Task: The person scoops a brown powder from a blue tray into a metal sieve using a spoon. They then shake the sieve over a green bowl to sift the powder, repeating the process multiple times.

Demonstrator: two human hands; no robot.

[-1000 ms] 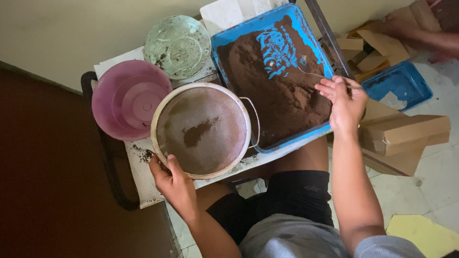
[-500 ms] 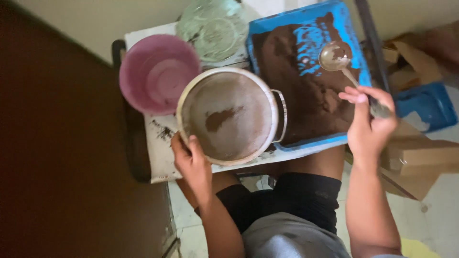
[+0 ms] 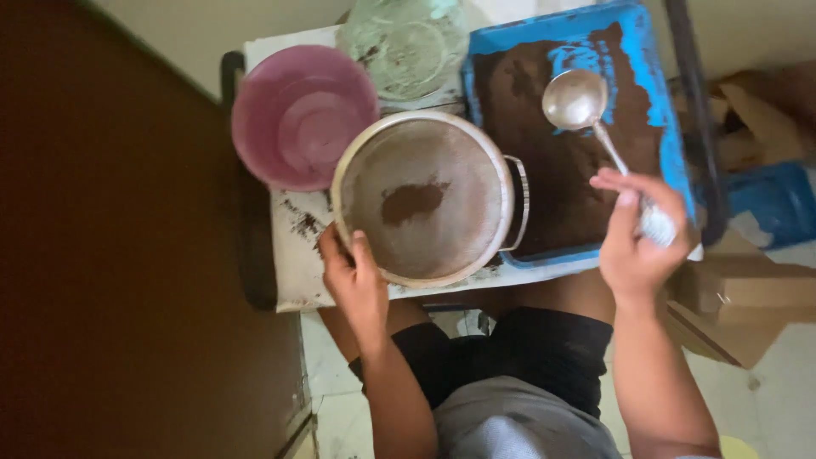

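A round metal sieve with a small patch of brown powder in its mesh rests on a small white table. My left hand grips the sieve's near-left rim. My right hand holds the handle of a metal ladle, whose empty bowl hovers over a blue tray filled with dark brown powder.
A pink plastic bowl sits left of the sieve, and a pale green round lid or plate lies behind it. Cardboard boxes and a blue container stand at the right. A dark brown surface fills the left side.
The ladle has risen out of the powder in the tray and its bowl now shows empty and clear. My left hand has stayed on the sieve's rim. The camera view has shifted.
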